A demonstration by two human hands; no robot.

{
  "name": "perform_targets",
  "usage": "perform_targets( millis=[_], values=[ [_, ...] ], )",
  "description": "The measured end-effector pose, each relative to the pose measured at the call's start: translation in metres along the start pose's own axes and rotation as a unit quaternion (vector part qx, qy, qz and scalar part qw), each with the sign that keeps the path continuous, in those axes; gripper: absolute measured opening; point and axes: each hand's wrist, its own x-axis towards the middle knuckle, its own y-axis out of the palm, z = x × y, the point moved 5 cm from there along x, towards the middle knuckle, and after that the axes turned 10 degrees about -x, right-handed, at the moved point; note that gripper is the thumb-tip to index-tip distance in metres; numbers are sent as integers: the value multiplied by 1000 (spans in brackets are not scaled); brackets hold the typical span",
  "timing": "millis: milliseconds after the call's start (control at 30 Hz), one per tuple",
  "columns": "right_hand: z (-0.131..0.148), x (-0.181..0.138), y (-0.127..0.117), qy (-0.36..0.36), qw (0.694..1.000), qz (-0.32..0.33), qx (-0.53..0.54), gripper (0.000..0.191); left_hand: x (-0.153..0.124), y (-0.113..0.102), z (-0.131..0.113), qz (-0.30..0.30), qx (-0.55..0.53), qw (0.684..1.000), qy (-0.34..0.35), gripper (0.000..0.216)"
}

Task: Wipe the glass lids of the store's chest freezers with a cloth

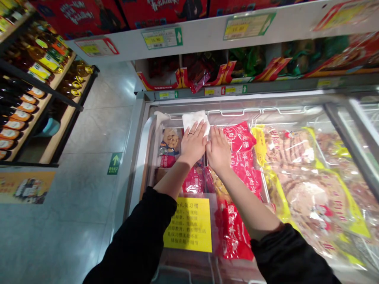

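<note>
My left hand [194, 142] lies flat, fingers stretched out, on a white cloth [194, 118] pressed against the glass lid of a chest freezer [139, 157]. A ring shows on one finger. My right hand [218, 149] lies flat right beside it on the glass, fingers together and extended, touching the left hand. Under the glass lie red food packets [241, 138] and a packet with a round biscuit picture [171, 141]. Both sleeves are black.
A yellow notice [189, 225] is stuck on the glass near me. Yellow-edged meat packs [302, 173] fill the freezer's right part. Shelves with price tags [162, 37] rise behind. Bottles [26, 98] line a wooden rack at left, across a grey tiled floor [89, 165].
</note>
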Motion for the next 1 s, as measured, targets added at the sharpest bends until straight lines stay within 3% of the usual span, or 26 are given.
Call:
perform_targets(
  millis=[100, 200, 400, 500, 600, 700, 800, 900, 1000],
  values=[
    [4, -2, 4, -2, 1000, 7, -23, 70, 14, -7, 9, 22, 1, 999, 38, 62],
    [0, -4, 2, -6, 999, 3, -37, 72, 24, -17, 28, 12, -3, 1000, 25, 62],
    [0, -5, -1, -5, 1000, -11, -18, 73, 6, -19, 45, -31, -10, 999, -33, 63],
    [0, -6, -1, -3, 1000, -11, -16, 72, -2, -19, 45, 0, -21, 999, -43, 64],
    [4, -7, -4, -22, 1000, -4, -21, 75, -3, -36, 53, 45, -45, 998, -30, 63],
    [23, 0, -7, -79, 995, 28, -44, 73, -11, -72, 72, 1, -27, 1000, -6, 65],
    [57, 22, -2, -153, 985, 64, -57, 67, -30, -96, 98, -35, 7, 999, -40, 68],
    [88, 52, 14, -196, 974, 97, -59, 68, -51, -99, 120, -22, 28, 996, -84, 70],
    [100, 72, 31, -192, 971, 126, -73, 71, -66, -93, 133, -24, 26, 995, -95, 72]
  ],
)
